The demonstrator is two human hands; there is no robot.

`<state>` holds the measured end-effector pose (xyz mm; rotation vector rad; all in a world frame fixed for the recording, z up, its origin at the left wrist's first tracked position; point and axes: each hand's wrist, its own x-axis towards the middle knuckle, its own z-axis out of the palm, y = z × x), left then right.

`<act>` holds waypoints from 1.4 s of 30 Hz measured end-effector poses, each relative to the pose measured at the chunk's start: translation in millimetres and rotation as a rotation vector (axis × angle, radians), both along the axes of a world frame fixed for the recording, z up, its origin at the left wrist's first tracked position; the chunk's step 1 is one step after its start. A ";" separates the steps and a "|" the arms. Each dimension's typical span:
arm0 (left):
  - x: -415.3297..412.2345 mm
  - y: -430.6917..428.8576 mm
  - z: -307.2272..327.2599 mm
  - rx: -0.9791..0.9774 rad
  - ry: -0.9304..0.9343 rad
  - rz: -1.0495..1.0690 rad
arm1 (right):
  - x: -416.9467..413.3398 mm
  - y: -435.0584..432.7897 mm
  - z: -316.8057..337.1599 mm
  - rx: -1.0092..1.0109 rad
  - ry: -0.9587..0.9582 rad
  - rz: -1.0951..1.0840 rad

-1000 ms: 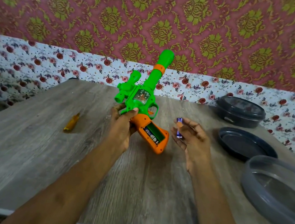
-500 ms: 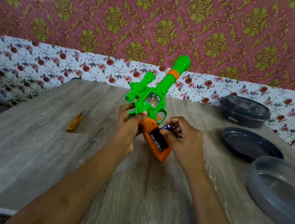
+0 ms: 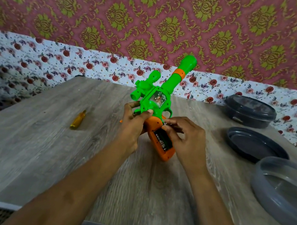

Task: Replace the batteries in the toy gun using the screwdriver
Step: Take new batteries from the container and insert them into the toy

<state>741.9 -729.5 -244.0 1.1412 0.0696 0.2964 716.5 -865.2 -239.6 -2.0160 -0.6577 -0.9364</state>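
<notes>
- Toy gun, seen from the head camera, sits above the middle of the tabletop, tilted with its green barrel pointing up and away and its orange grip pointing down toward the person.
- Left hand wraps the gun where the green body meets the orange grip, its fingers closed around it.
- Battery compartment in the orange grip lies open, facing the camera, with dark contents inside; how many batteries sit there is too blurred to tell.
- Right hand is just to the right of the gun's grip, its fingers curled and pinched at the upper end of the open compartment; whether they hold a battery cannot be told.
- Screwdriver, with a yellow handle, lies on the tabletop well to the left of the gun, untouched.
- Dark lidded container stands far right of the gun, near the wall.
- Dark shallow lid lies to the right of the gun, nearer than the container.
- Grey translucent tray rests nearest the person, right of the gun.
</notes>
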 end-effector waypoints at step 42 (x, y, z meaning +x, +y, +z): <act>-14.3 -0.2 12.2 0.047 -0.103 -0.142 | -0.8 -0.1 -2.7 0.538 0.813 0.285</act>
